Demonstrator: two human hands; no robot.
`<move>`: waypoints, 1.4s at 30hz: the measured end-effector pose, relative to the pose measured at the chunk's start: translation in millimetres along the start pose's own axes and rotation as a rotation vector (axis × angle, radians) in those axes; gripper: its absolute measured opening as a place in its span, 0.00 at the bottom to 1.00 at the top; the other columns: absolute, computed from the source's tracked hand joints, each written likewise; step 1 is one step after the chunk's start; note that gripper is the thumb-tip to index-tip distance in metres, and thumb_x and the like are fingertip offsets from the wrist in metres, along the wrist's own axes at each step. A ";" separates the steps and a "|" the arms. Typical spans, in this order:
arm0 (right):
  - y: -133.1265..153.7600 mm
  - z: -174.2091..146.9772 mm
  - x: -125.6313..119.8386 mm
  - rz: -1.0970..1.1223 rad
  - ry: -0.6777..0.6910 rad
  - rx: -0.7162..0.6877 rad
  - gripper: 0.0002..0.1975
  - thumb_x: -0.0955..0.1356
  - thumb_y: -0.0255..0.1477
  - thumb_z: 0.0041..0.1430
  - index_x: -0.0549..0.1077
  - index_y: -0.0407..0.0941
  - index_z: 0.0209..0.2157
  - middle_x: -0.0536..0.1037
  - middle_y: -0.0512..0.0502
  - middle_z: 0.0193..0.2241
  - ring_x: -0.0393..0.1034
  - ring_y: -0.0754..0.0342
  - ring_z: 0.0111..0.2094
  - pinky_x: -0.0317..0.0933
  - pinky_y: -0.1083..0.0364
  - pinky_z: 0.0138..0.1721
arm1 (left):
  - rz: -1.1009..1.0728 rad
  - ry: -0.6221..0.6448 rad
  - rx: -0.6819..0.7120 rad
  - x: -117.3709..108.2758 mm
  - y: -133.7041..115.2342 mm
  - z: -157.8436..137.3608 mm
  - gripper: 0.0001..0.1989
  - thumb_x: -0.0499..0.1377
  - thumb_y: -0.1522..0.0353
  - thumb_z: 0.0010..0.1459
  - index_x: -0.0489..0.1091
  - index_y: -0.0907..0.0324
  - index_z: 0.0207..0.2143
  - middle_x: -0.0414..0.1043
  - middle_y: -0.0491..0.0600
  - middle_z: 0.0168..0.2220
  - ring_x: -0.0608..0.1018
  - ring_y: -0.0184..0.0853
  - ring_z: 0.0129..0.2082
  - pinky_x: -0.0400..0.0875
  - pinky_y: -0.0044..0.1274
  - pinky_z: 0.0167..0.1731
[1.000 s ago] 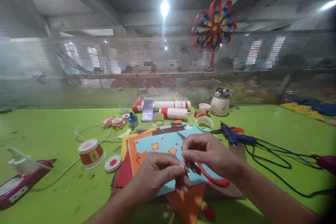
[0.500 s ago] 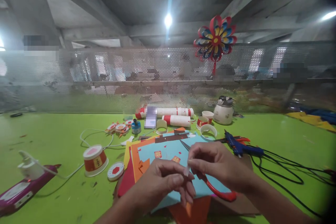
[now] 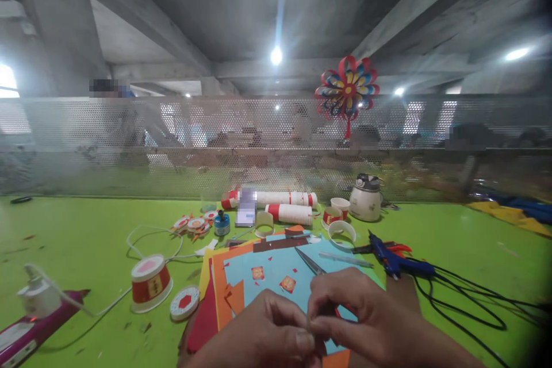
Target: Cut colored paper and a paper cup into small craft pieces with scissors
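My left hand (image 3: 271, 330) and my right hand (image 3: 351, 310) meet low in the middle, thumbs and fingertips pinched together. What they pinch, if anything, is too small and hidden to make out. Beneath them lies a stack of coloured paper, with a light blue sheet (image 3: 263, 293) on top. Scissors (image 3: 309, 260) with dark blades rest on it, their red handle mostly covered by my right hand. Two small red-and-gold printed squares, one a patterned piece (image 3: 287, 284), lie on the blue sheet. A clear thin stick (image 3: 345, 259) is just beyond my right hand.
A blue glue gun (image 3: 394, 259) with black cable lies at right. Paper cups (image 3: 288, 214) and cut cup rings (image 3: 342, 234) stand behind the paper. At left are an upturned cup (image 3: 150, 284), a round disc (image 3: 184, 303) and a purple power strip (image 3: 47, 322). A mesh divider (image 3: 276, 172) runs behind.
My hands have come closer together and sit lower in view. A small whitish piece seen between the fingers before is now hidden. The camera has tilted up slightly.
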State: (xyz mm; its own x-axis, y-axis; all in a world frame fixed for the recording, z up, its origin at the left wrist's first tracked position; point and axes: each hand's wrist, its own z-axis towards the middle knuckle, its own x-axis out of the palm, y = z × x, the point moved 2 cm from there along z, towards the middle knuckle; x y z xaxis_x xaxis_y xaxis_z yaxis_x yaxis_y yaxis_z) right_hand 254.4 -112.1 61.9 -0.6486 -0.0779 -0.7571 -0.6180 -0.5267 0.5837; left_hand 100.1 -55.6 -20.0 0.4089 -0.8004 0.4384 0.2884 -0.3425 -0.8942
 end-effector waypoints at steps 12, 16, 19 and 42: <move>-1.1 -0.3 2.2 0.004 0.085 0.014 0.05 0.69 0.28 0.57 0.76 0.43 0.28 0.74 0.51 0.23 0.67 0.57 0.29 0.59 0.57 0.33 | 0.128 -0.056 -0.032 5.3 -3.2 -2.6 0.06 0.68 0.70 0.42 0.79 0.63 0.26 0.76 0.48 0.21 0.74 0.28 0.22 0.67 0.21 0.28; -1.7 0.7 4.0 0.022 0.059 0.058 0.04 0.69 0.27 0.56 0.76 0.44 0.28 0.75 0.51 0.25 0.69 0.56 0.31 0.60 0.55 0.35 | 0.061 -0.044 -0.029 3.9 -0.8 -1.0 0.07 0.68 0.68 0.42 0.79 0.64 0.26 0.76 0.50 0.22 0.75 0.29 0.21 0.68 0.21 0.25; -1.5 1.9 4.2 0.044 0.041 0.081 0.04 0.69 0.25 0.55 0.76 0.45 0.27 0.75 0.52 0.25 0.69 0.56 0.31 0.60 0.55 0.35 | 0.045 -0.052 -0.030 3.4 -1.5 -0.2 0.09 0.69 0.68 0.42 0.78 0.65 0.25 0.77 0.51 0.21 0.75 0.27 0.18 0.67 0.18 0.21; -1.4 1.7 4.0 0.035 -0.074 -0.077 0.08 0.65 0.29 0.61 0.77 0.44 0.32 0.75 0.48 0.26 0.67 0.55 0.28 0.60 0.55 0.30 | 0.070 -0.106 0.020 4.8 -6.3 2.9 0.12 0.67 0.66 0.47 0.76 0.68 0.30 0.76 0.54 0.23 0.77 0.31 0.20 0.70 0.21 0.22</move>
State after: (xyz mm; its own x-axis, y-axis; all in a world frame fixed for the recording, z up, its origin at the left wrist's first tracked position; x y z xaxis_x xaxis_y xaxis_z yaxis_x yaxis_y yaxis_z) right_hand 251.9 -110.2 58.5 -0.7023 -0.0363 -0.7109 -0.5602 -0.5881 0.5834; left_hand 102.8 -55.9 -12.0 0.5171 -0.7653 0.3834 0.2729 -0.2771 -0.9213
